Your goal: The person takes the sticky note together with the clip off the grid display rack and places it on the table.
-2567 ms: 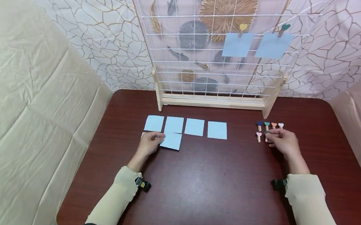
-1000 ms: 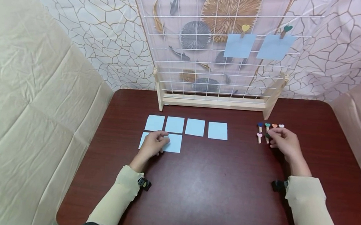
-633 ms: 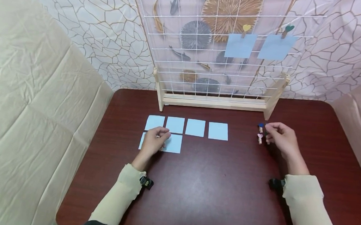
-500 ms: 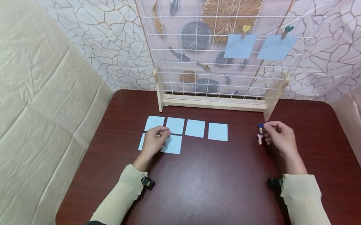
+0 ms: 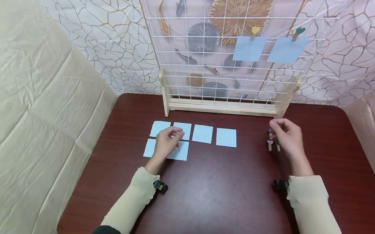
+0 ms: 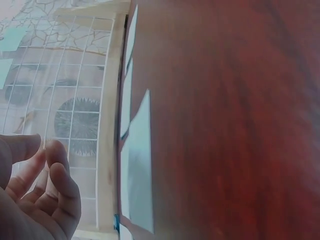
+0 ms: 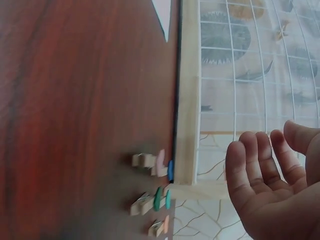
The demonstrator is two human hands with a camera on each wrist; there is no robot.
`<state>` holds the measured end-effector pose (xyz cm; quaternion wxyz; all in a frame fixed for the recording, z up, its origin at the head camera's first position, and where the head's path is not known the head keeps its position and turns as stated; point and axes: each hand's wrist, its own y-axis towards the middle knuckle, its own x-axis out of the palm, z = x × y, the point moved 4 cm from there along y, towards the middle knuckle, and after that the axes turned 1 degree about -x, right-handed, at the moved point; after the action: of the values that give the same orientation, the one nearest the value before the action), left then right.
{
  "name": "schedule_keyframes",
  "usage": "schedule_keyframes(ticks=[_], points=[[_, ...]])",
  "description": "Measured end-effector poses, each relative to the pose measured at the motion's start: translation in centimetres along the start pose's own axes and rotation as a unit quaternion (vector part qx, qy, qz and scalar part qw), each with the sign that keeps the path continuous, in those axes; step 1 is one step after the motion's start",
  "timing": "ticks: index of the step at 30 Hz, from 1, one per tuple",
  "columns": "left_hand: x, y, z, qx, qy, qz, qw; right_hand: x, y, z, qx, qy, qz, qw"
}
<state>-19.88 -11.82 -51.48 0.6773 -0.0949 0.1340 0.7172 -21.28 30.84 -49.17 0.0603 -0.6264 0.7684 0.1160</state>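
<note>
My left hand [image 5: 166,142] hovers over the light blue paper squares, fingers loosely curled. In the left wrist view its thumb and fingertips hold nothing. Beneath it lies a front-row square [image 5: 180,151], partly covered. My right hand [image 5: 289,136] is raised over the small wooden clothespins; the right wrist view shows its fingers relaxed and nothing between them. A pink heart clothespin [image 5: 269,144] and a dark green one [image 5: 277,145] lie just below it. More clothespins, including an orange heart clothespin [image 7: 159,227], are hidden from the head view by this hand.
A white wire grid rack [image 5: 211,63] on a wooden stand [image 5: 221,108] stands at the back. Two blue squares hang on it, one by a yellow heart clothespin [image 5: 255,30], one by a green heart clothespin [image 5: 299,31]. Several squares lie in rows on the dark table [image 5: 221,193].
My left hand has let go of the front-row square, now flat on the table, and moved slightly up and right. My right hand has lifted from the clothespins and shifted up and left.
</note>
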Motion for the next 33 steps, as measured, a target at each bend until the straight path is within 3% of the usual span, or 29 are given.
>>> schedule_keyframes(ticks=[9,33], points=[[2.1,1.2,2.1,0.054,0.002,-0.026,0.9982,0.8,0.7,-1.7,-0.011,-0.037,0.007,0.999],[3.1,2.7,5.4,0.087,-0.03,-0.032,0.9953,2.8,2.5,-7.3,-0.098,-0.063,0.003,0.993]])
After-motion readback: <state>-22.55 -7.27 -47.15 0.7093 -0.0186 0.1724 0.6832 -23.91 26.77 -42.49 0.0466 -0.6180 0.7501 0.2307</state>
